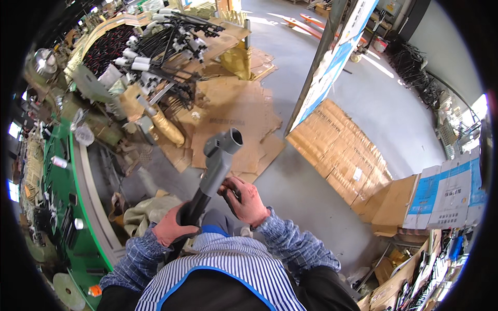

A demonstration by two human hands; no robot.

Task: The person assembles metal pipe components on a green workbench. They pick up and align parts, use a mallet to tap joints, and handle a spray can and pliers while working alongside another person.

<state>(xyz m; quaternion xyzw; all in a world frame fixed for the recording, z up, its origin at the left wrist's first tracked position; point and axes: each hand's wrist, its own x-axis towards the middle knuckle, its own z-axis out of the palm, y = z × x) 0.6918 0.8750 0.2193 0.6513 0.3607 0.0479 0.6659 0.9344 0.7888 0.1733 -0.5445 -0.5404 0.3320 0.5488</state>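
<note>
A grey plastic fitting (217, 165) with a round open socket at its upper end tops a black tube (196, 207), held tilted up and to the right before my body. My left hand (171, 226), in a pinkish glove with a dark palm, is wrapped round the tube below the fitting. Close by the fitting's right side is my right hand (246, 202), gloved alike, its fingers pinched together. Whatever lies between those fingertips is too small or hidden to name. Whether the fingertips touch the fitting I cannot tell.
Flattened cardboard (233, 114) covers the floor ahead, with more cardboard (342, 155) to the right. Black rods with white ends (166, 46) are heaped at the far left. A green-topped bench (65, 176) runs along my left. A tall panel (332, 57) stands ahead right.
</note>
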